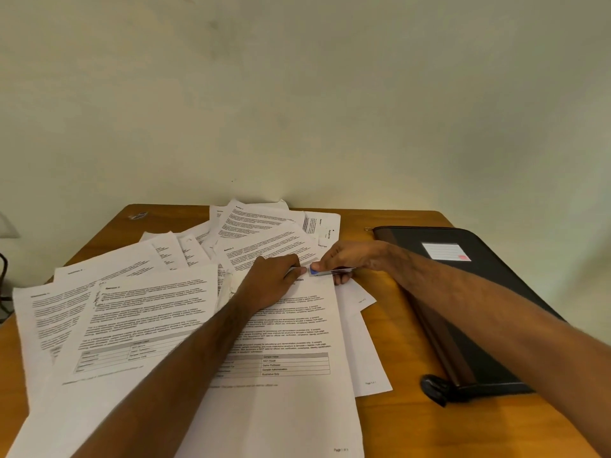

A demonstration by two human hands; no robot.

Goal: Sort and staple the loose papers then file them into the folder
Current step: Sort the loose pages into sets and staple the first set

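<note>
The right hand (344, 259) grips a small blue-tipped stapler (330, 271), fingers curled round it, at the top edge of the front sheet (291, 328). The left hand (269, 280) rests on that sheet's top left area, fingers curled and touching the paper beside the stapler; whether it pinches the sheet cannot be told. Loose papers (132, 299) lie fanned across the wooden table (390, 421). The black folder (469, 276) lies closed at the table's right side.

We face a plain, pale greenish wall (297, 94) lit warmly and dimly, behind a wooden table (396, 325); dark cables (3, 282) hang at far left.
</note>
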